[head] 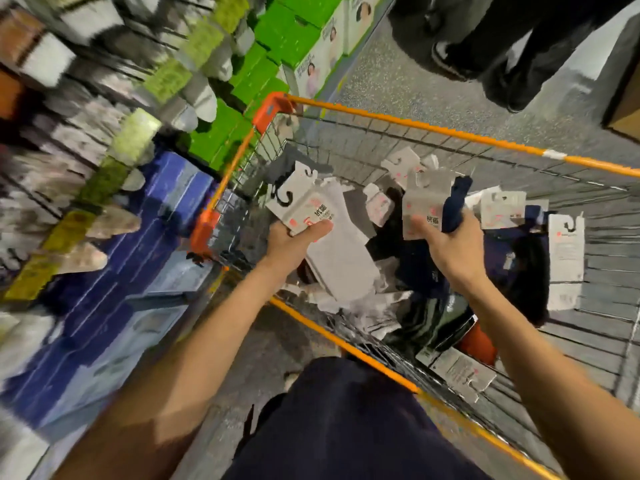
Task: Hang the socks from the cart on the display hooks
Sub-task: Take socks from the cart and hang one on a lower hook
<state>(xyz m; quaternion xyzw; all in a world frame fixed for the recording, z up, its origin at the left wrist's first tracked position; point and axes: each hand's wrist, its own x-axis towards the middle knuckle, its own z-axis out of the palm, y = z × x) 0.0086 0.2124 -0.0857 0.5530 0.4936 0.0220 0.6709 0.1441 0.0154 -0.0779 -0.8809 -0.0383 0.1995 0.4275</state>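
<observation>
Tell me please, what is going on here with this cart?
A person stands at a wire cart heaped with sock packs. The left hand grips a white pack and the right hand grips a navy pack, both held above the heap. The rack of hung socks on the left is blurred; neither pack is on a hook yet.

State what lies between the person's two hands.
Head view: loose sock packs in the cart, between the left hand's white pack and the right hand's navy pack.
</observation>
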